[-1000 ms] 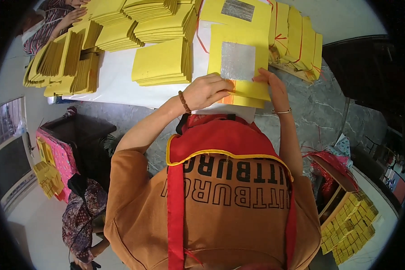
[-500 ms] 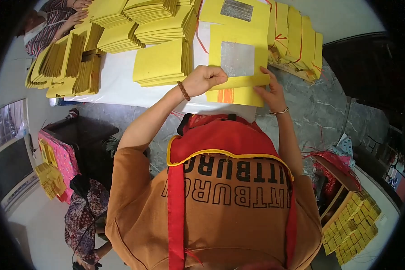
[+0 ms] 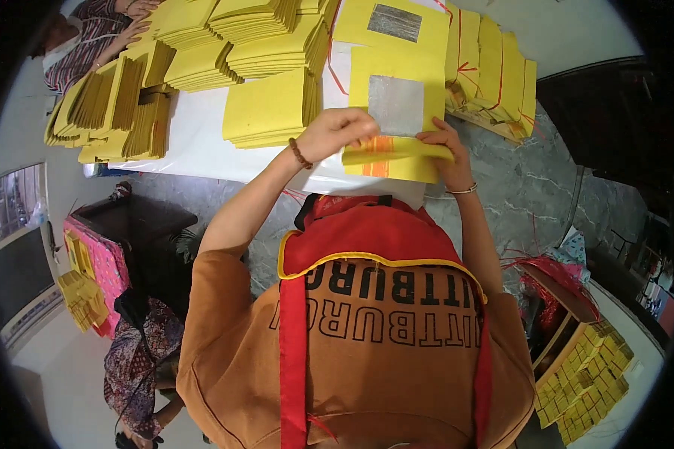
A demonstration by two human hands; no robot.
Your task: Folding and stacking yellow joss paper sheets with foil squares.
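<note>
In front of me lies a yellow paper sheet (image 3: pixel 436 86) with a silver foil square (image 3: pixel 395 105) on it. Its near edge is lifted into a curled flap, and orange stripes (image 3: pixel 375 166) show along that end. My right hand (image 3: pixel 448 150) pinches the flap at its right end. My left hand (image 3: pixel 344 135), a beaded bracelet on its wrist, is closed over the left part of the sheet, below the foil. Its fingertips are slightly blurred, and what they hold, if anything, is hidden. Behind lies another yellow sheet (image 3: pixel 344 26) with a dark silver patch.
Folded yellow paper stacks (image 3: pixel 266 105) cover the left of the white-covered table (image 3: pixel 195 123). Bundles tied with red string (image 3: pixel 494 67) stand right. At the far left another person's hands (image 3: pixel 133 30) rest near the stacks. Yellow bundles (image 3: pixel 588 382) pile up lower right; a second person (image 3: pixel 138 367) is lower left.
The flap at the sheet's near edge has curled up, exposing more orange stripes. My right hand's fingers have come over the flap; my left hand has shifted slightly off the fold.
</note>
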